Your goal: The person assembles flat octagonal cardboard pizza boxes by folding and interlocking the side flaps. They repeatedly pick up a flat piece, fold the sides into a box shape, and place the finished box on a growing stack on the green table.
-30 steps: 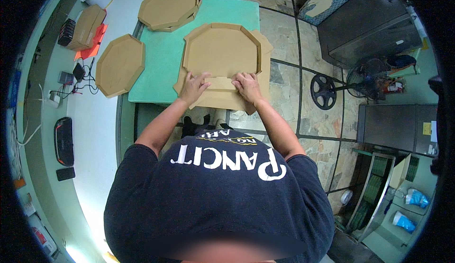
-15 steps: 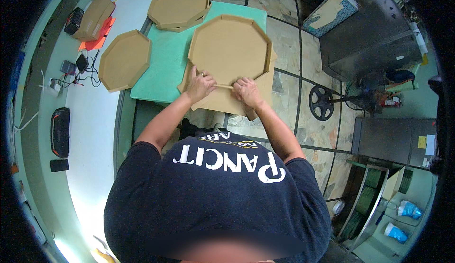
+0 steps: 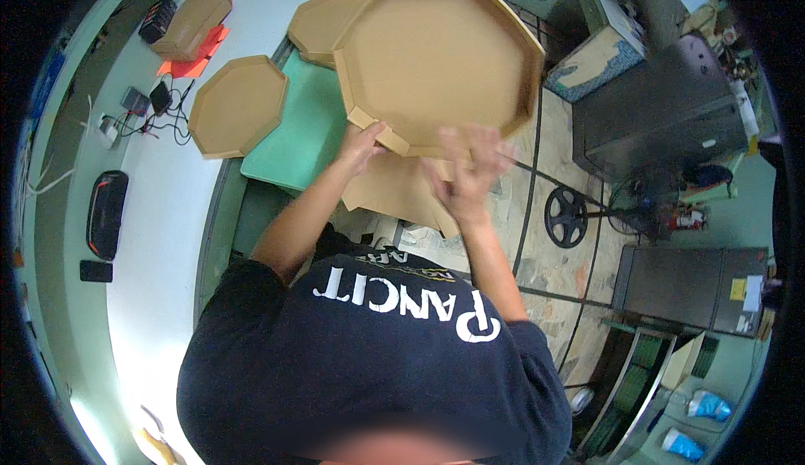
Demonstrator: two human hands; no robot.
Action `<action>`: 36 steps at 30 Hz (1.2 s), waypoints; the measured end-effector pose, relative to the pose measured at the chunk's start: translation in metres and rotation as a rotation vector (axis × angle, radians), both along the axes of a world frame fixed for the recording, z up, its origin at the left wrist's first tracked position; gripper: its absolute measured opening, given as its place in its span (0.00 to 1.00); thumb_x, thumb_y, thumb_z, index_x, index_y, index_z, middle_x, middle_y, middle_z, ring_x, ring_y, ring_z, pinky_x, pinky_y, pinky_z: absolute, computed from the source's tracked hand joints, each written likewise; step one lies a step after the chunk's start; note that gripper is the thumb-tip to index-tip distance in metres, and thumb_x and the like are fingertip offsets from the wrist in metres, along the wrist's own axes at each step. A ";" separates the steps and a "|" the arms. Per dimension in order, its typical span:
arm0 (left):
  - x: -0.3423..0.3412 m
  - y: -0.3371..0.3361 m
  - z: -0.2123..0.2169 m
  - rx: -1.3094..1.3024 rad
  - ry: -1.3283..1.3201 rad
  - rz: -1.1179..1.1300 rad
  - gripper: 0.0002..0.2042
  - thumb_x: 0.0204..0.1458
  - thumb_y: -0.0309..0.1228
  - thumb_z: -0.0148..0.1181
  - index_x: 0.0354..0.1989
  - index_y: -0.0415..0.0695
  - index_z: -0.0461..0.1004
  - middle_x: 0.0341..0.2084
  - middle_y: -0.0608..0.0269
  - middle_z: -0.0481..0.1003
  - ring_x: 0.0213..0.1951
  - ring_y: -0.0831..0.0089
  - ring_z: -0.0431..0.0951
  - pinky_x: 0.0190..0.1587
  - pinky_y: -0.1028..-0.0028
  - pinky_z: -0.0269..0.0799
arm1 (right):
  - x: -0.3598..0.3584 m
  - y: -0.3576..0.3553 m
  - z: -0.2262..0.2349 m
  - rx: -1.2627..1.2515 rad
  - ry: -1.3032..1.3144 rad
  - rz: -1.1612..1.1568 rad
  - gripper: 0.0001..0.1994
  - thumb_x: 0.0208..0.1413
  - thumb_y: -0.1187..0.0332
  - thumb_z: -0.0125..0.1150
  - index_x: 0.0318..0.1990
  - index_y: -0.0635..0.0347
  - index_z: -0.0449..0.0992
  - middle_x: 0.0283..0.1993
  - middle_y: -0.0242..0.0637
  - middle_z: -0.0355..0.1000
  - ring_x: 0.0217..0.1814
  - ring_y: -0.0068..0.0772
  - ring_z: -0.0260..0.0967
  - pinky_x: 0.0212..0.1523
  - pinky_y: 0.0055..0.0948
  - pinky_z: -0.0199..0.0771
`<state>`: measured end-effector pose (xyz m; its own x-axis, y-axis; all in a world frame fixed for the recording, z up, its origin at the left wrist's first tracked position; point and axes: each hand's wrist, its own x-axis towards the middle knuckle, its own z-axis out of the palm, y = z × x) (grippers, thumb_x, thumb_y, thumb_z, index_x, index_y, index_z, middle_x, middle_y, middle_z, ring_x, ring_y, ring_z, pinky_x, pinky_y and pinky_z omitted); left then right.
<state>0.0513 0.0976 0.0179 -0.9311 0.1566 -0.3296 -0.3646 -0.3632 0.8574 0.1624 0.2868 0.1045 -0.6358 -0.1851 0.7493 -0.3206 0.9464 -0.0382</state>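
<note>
Now | hands: left (image 3: 362, 142), right (image 3: 465, 176) grip one octagonal box (image 3: 440, 54) | two more octagonal boxes (image 3: 237, 106) on tables

held box: brown octagonal cardboard box (image 3: 440, 54), lifted up, tilted
tabletop boxes: two more octagons (image 3: 237, 106) (image 3: 323, 20), flat
far corner: closed brown carton (image 3: 191, 22) on a red sheet (image 3: 201, 58)

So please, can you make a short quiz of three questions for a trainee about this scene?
1. True or false: the octagonal cardboard box is lifted off the green mat.
2. Which hand grips the box's lower-left rim?
3. How many other octagonal trays lie nearby? A) none B) two C) five

Key:
1. True.
2. The left hand; the right hand is blurred under the near edge.
3. B: one on the white table, one behind.
</note>
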 end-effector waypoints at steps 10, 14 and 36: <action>-0.016 -0.019 -0.003 -0.470 0.114 -0.151 0.19 0.50 0.28 0.56 0.51 0.37 0.69 0.41 0.58 0.76 0.40 0.68 0.78 0.38 0.68 0.76 | 0.006 0.061 0.025 -1.411 -0.413 0.290 0.24 0.57 0.68 0.62 0.59 0.70 0.65 0.55 0.39 0.70 0.57 0.30 0.64 0.61 0.30 0.59; -0.012 -0.022 -0.008 -0.535 0.090 -0.228 0.19 0.47 0.28 0.58 0.50 0.39 0.73 0.39 0.58 0.78 0.39 0.68 0.79 0.39 0.68 0.76 | 0.003 0.054 0.010 -1.700 -0.209 0.238 0.13 0.60 0.68 0.58 0.49 0.65 0.72 0.44 0.34 0.75 0.42 0.24 0.71 0.46 0.25 0.71; -0.026 -0.186 -0.041 0.135 -0.082 -0.060 0.13 0.60 0.30 0.51 0.50 0.38 0.71 0.40 0.64 0.76 0.41 0.74 0.75 0.46 0.74 0.71 | -0.108 -0.001 -0.131 -2.072 -0.766 0.176 0.15 0.60 0.62 0.55 0.48 0.63 0.71 0.43 0.34 0.73 0.46 0.30 0.71 0.49 0.30 0.72</action>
